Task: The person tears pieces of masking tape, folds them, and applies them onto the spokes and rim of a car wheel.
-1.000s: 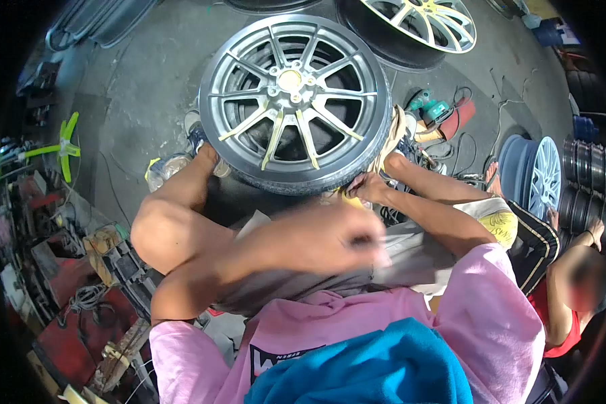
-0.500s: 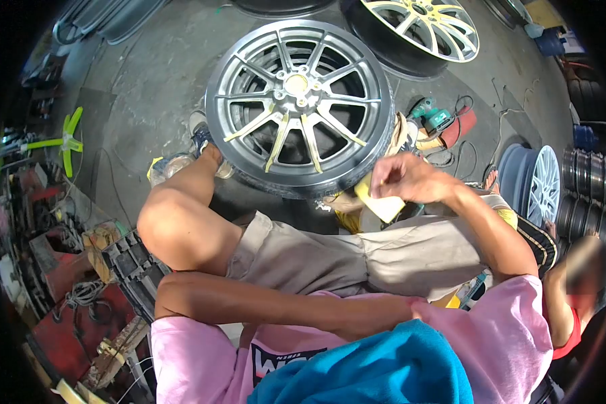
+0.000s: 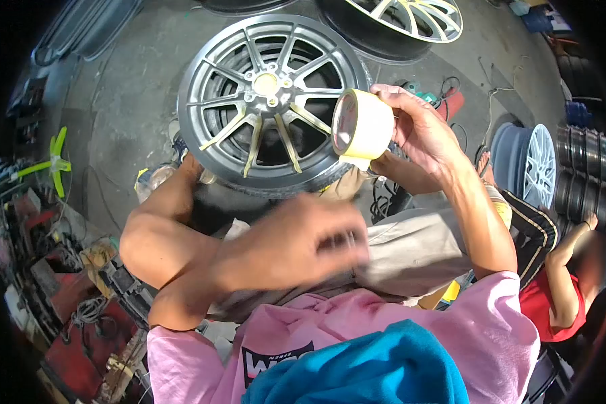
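Note:
My right hand (image 3: 421,128) grips a wide roll of pale yellow masking tape (image 3: 370,128), with its round core turned to the left. A short flap of tape hangs under the roll. To its left lies a grey multi-spoke wheel rim (image 3: 255,111) with a tyre around it. Yellow tape strips (image 3: 254,148) run along several lower spokes, and a yellow patch (image 3: 266,84) covers the hub centre. Over my lap, my left hand (image 3: 303,242) is smeared by motion. Its fingers look bent, but whether they hold anything is unclear.
Another rim with yellow on its spokes (image 3: 417,17) stands at the top. A light blue rim (image 3: 526,165) and stacked dark rims (image 3: 576,155) are on the right, near a person in red (image 3: 552,303). Red toolboxes (image 3: 81,337) and a green fan-like stand (image 3: 59,163) are left.
My right hand has lifted the tape roll up beside the rim, turning its core into view. My left arm has swung from across my chest to over my lap. The view has shifted slightly.

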Demonstrator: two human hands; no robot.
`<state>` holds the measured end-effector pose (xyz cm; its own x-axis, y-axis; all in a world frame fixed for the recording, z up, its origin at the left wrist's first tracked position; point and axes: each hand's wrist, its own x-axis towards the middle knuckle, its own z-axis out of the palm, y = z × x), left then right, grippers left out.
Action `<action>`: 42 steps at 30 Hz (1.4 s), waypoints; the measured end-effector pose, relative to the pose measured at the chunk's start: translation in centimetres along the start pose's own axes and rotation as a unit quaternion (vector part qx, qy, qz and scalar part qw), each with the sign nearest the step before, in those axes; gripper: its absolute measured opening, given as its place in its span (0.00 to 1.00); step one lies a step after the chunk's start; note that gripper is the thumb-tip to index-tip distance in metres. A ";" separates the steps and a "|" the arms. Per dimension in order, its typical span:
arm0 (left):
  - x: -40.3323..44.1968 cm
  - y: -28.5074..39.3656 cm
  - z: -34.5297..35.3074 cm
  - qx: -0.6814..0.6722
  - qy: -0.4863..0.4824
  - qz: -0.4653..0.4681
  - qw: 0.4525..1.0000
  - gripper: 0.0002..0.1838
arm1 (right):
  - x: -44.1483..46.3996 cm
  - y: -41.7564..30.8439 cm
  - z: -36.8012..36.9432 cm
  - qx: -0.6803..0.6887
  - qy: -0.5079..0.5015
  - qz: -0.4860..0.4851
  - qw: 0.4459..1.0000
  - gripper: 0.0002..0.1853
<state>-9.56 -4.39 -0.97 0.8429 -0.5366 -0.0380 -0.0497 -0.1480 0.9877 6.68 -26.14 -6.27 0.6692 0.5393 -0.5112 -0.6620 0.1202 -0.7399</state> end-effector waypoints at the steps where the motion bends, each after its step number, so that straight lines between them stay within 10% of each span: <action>1: 0.1 0.1 -0.7 0.002 0.088 -0.065 0.994 0.08 | 0.1 0.0 0.0 0.044 -0.009 -0.014 0.999 0.13; 5: 0.5 -0.5 -2.9 0.268 0.281 0.015 0.921 0.28 | -0.7 -0.4 1.2 0.132 -0.078 -0.038 0.988 0.15; 11: 0.7 -0.7 -2.8 0.395 0.220 0.116 0.884 0.21 | -1.6 -0.2 2.7 0.158 -0.106 -0.026 0.981 0.16; 21: 0.0 -2.3 -3.6 0.069 0.259 -0.047 0.962 0.16 | -3.2 -1.4 3.7 -0.313 0.024 -0.158 0.936 0.14; 27: -0.3 -1.3 -4.4 -0.041 0.159 -0.160 0.973 0.14 | -4.2 -1.9 5.5 -0.526 -0.154 -0.403 0.733 0.24; 42: -0.1 -1.7 -3.4 -0.009 0.165 -0.109 0.980 0.13 | -4.0 0.0 5.7 -0.476 -0.046 -0.273 0.835 0.12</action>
<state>-7.72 -1.27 -2.14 0.9600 -0.1959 -0.1999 0.1574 -0.2128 0.9643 2.09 -23.51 -1.72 0.7253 0.6882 0.0197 0.3309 -0.3234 -0.8865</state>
